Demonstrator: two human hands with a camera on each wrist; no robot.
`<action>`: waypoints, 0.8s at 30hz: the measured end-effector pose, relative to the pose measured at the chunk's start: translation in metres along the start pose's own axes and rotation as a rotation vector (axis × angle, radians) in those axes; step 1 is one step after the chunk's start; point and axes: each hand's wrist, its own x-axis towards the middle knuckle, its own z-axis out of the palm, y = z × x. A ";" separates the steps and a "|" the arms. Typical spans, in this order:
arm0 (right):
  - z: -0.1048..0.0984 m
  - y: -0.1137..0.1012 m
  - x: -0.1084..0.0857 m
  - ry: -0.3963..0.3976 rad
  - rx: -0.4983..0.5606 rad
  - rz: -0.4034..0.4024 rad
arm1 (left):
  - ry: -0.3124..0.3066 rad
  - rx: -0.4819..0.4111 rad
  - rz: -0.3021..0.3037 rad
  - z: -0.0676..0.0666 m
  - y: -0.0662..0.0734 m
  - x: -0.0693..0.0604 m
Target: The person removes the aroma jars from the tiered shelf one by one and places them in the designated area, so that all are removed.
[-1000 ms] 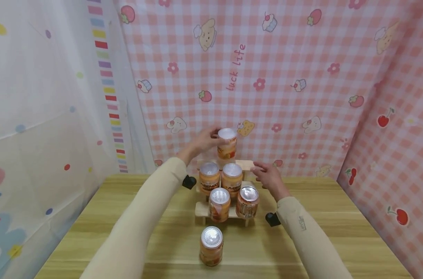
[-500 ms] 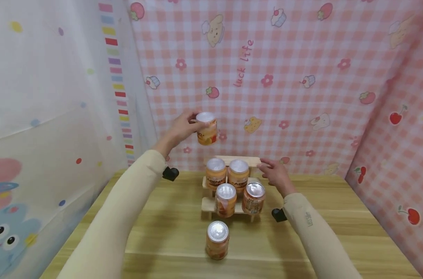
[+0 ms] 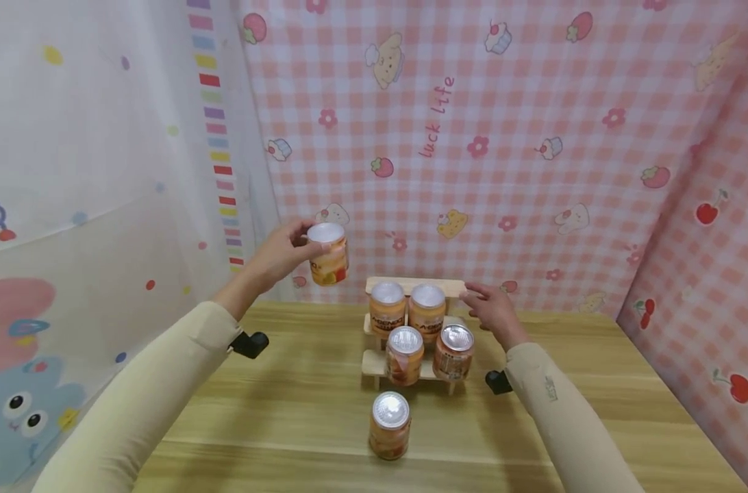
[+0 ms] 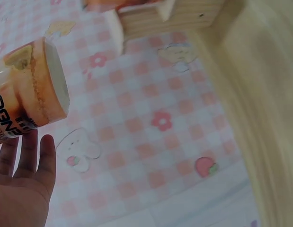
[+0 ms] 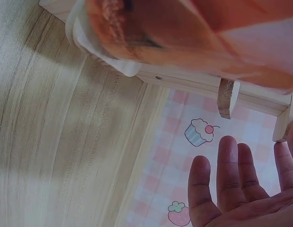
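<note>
Held can [image 3: 329,263] swings left, clear of the wooden rack [image 3: 446,286].
Over the last second the left hand [image 3: 281,253] has carried it from over the top step out past the rack's left end; thumb and fingers grip it, roughly upright in mid-air. For the work in hand, this seems to leave its weight to that hand alone. The right hand [image 3: 497,311] stays at the top step's right end, outer fingers spread; I cannot tell whether thumb and forefinger pinch the wood. Near the table's [image 3: 300,390] back edge, four cans [image 3: 405,359] fill the rack's lower steps; a loose can [image 3: 390,435] stands in front.
</note>
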 end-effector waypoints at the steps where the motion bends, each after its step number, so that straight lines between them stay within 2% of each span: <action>1: -0.001 0.001 0.000 -0.003 -0.005 0.003 | -0.002 0.002 -0.007 0.001 -0.002 -0.005; 6: -0.003 0.000 -0.001 -0.003 0.004 0.018 | -0.018 0.000 -0.004 0.009 -0.013 -0.025; 14: -0.001 -0.001 0.002 -0.006 0.001 0.025 | 0.016 -0.048 -0.009 0.018 -0.033 -0.059; 18: 0.000 -0.001 0.001 -0.005 0.002 0.025 | 0.005 -0.082 -0.011 0.024 -0.044 -0.072; 24: 0.000 0.000 0.001 -0.004 -0.017 0.015 | -0.003 -0.087 -0.022 0.035 -0.058 -0.091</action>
